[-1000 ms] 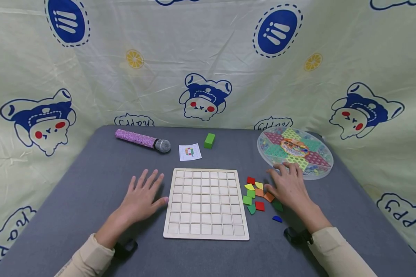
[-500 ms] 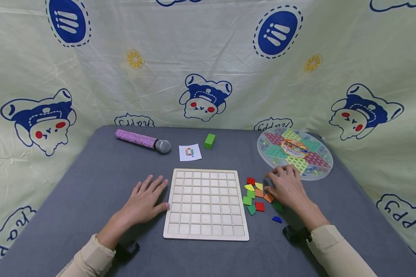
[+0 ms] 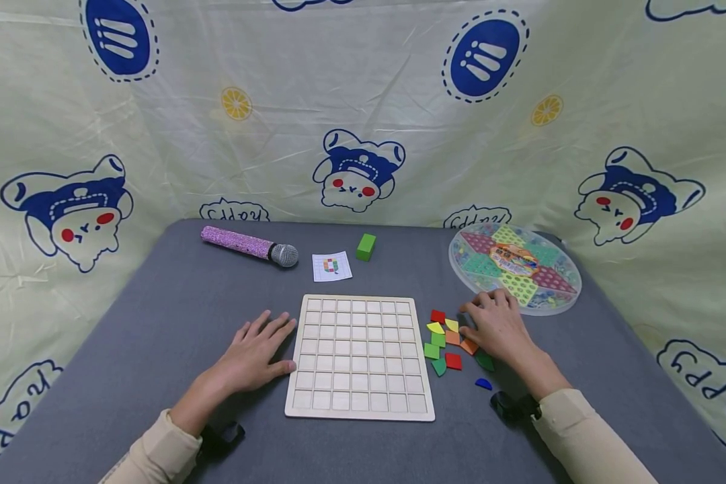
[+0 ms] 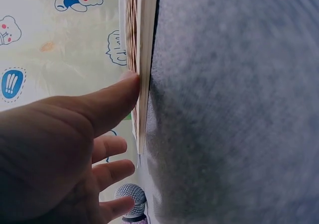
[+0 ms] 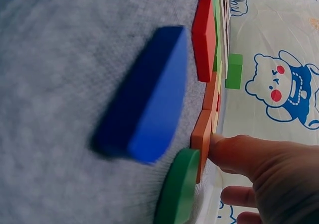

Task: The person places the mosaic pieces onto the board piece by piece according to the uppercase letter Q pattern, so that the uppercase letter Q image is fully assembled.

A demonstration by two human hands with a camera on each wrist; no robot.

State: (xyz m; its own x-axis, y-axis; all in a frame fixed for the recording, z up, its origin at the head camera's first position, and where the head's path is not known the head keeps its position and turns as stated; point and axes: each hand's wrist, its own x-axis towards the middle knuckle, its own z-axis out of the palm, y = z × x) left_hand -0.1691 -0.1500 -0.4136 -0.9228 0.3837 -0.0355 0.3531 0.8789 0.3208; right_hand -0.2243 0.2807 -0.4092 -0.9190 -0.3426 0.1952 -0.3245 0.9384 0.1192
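A pale wooden grid board (image 3: 359,347) lies in the middle of the table. My left hand (image 3: 251,356) rests at its left side, fingers extended. In the left wrist view the thumb (image 4: 117,97) touches the board's edge. My right hand (image 3: 499,326) hovers low over the right part of a group of coloured pieces, fingers loosely bent, gripping nothing visible. Its thumb (image 5: 234,154) is at an orange square (image 5: 201,139); contact is unclear. Nearby are a dark green piece (image 5: 180,186), a blue half-round (image 3: 483,384), a red square (image 3: 453,361) and yellow pieces (image 3: 435,328).
A round clear game box (image 3: 514,265) with a star pattern sits just beyond my right hand. At the back are a purple glitter microphone (image 3: 242,244), a small pattern card (image 3: 331,267) and a green block (image 3: 366,247). A printed curtain (image 3: 278,161) hangs behind the table.
My left hand's fingers have come slightly nearer the board and toward me, the thumb staying at its edge. My right hand has drifted a little left. The pieces look unmoved.
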